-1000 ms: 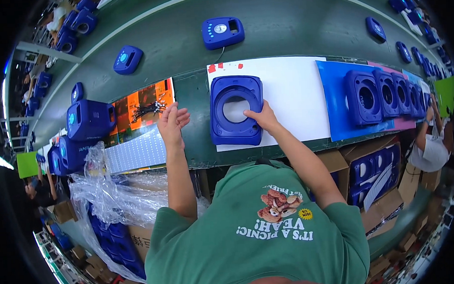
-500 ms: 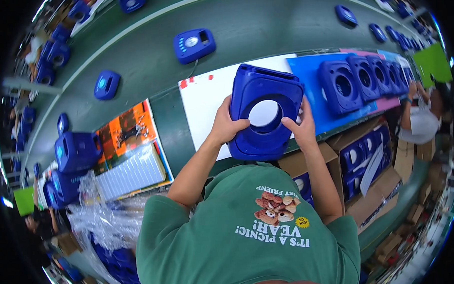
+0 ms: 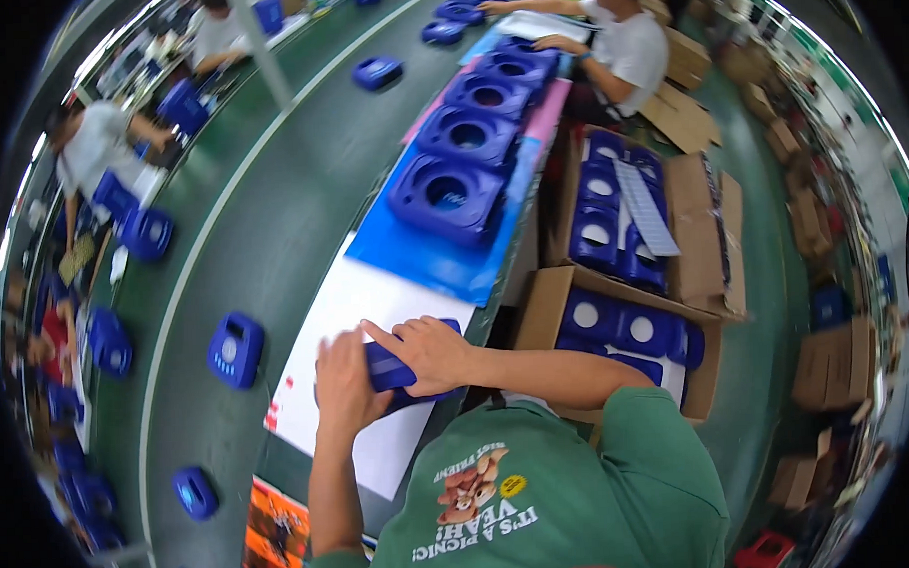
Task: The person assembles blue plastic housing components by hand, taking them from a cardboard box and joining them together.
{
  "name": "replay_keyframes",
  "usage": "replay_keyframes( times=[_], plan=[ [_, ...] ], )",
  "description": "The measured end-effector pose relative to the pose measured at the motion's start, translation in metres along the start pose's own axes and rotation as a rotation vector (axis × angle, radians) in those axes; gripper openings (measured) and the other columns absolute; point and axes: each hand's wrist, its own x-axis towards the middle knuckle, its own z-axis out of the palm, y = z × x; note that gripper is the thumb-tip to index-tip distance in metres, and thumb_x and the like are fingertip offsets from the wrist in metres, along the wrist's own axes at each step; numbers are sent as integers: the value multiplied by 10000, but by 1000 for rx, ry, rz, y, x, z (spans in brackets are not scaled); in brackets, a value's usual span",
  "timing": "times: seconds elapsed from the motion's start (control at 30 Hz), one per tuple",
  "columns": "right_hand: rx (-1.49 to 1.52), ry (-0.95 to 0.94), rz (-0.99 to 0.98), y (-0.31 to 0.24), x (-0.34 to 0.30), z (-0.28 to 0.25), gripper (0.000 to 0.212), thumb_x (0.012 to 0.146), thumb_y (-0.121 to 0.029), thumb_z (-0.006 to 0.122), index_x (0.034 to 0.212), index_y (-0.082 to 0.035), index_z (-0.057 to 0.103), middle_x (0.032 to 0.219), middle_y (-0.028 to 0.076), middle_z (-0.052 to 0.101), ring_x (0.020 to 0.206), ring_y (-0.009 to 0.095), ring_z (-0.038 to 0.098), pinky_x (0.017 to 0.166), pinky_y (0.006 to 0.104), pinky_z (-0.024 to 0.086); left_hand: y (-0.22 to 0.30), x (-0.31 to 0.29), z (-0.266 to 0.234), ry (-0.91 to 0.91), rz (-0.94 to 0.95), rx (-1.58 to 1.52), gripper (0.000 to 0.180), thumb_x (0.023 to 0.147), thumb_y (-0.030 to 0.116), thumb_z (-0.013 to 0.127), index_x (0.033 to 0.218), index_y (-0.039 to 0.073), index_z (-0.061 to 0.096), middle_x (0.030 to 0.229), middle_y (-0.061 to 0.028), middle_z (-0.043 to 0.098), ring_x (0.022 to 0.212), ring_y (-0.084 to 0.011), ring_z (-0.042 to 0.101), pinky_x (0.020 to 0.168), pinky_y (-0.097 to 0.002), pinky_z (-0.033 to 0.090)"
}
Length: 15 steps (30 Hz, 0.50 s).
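Note:
A blue plastic housing [image 3: 387,370] is between my hands, over a white sheet [image 3: 321,334] on the bench. My left hand [image 3: 346,383] grips its left side. My right hand [image 3: 432,355] lies across its right side, thumb pointing toward the left hand. The hands cover much of the housing, and its round opening is out of sight. Just beyond, similar blue housings with round holes [image 3: 449,192] stand in a row on blue and pink sheets [image 3: 414,257].
To the right, open cardboard boxes [image 3: 713,370] hold blue housings, some with white discs. A co-worker [image 3: 626,48] sits at the row's far end. On the left, a green conveyor [image 3: 272,230] carries blue panels [image 3: 237,350]. An orange sheet [image 3: 273,526] lies at lower left.
My view has swung to the right, toward the row and boxes. The housing has been turned so its edge faces up, and my right hand has shifted over it.

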Motion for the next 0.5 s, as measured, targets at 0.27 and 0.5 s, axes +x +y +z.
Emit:
replay_keyframes(
  times=[0.27,0.5],
  plan=[
    [846,303,367,44,-23,-33,831,713,-188,693,1438,-64,306,1318,192,502,1136,251,549,984,333,418,-5,-7,37,537,-379,-1467,976,687,263,748,1440,-17,193,1421,-196,327,1313,-290,331,1094,-429,228],
    [852,319,531,42,-26,-24,805,805,-418,681,1420,-35,333,1349,232,449,1242,313,459,1053,378,337,12,-1,44,454,-556,-1404,677,594,142,657,1225,3,456,965,-100,525,849,-189,575,721,-328,518]
  ],
)
